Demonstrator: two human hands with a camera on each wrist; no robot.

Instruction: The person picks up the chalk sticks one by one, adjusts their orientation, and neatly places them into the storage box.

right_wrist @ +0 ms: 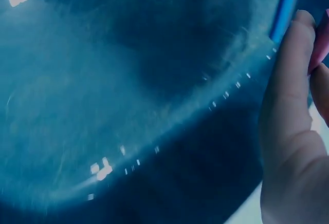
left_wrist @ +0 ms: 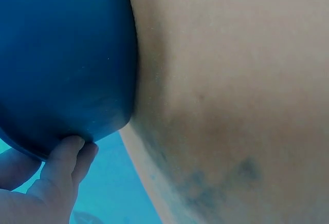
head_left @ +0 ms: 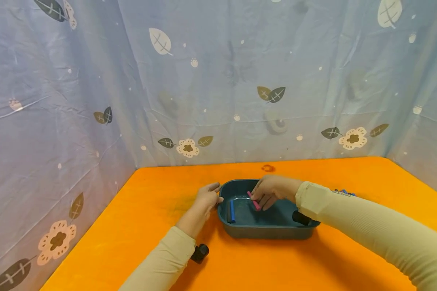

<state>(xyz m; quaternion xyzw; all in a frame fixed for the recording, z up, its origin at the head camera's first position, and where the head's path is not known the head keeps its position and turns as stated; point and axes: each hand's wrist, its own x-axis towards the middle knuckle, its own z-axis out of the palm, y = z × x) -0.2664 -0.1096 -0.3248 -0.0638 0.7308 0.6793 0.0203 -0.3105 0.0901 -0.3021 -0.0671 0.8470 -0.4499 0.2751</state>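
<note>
We see pale blue-grey fabric hanging on three sides, printed with leaves and flowers (its folds catch a soft sheen), around an orange tabletop bearing a reddish-brown ring mark near its far edge.

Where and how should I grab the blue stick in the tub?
Pinch the blue stick around its middle, probably best coming straight down from above, squeezing its two long sides. It's thin and straight and runs front to back near the left end of the tub. The walls stand up around it, so reaching in low from the side looks harder.
</note>
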